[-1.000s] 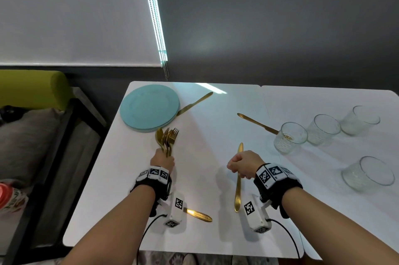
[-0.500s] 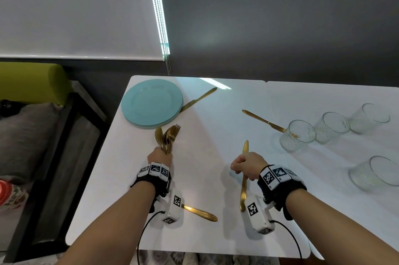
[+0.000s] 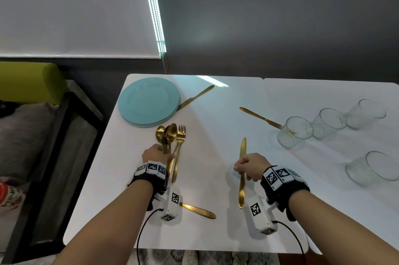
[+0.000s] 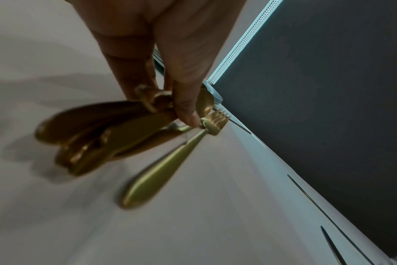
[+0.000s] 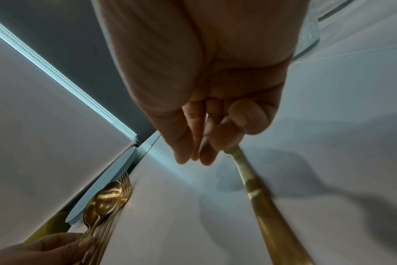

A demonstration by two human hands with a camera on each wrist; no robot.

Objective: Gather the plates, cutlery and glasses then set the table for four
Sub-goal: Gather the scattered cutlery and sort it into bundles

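My left hand (image 3: pixel 155 154) grips a bundle of gold spoons and forks (image 3: pixel 170 139), their heads pointing away from me; one fork (image 3: pixel 178 156) has slid partly out of the bundle. The left wrist view shows my fingers (image 4: pixel 186 104) round the handles (image 4: pixel 116 136) and that fork's handle (image 4: pixel 161 172) lower than the rest. My right hand (image 3: pixel 248 166) holds a gold knife (image 3: pixel 242 171) by its middle, just above the white table (image 3: pixel 216 135); its handle (image 5: pixel 270 215) runs back under the wrist. A stack of teal plates (image 3: pixel 149 100) lies at the far left.
Loose gold knives lie beside the plates (image 3: pixel 195 97), behind the glasses (image 3: pixel 261 118) and near my left wrist (image 3: pixel 198 210). Several clear glasses (image 3: pixel 294 131) (image 3: pixel 329 123) (image 3: pixel 373 167) stand on the right. A green seat (image 3: pixel 28 81) and a dark frame flank the table's left edge.
One fork has slipped down out of the bundle in my left hand, hanging lower than the others. The right hand with its knife has hardly moved; the view has shifted slightly.
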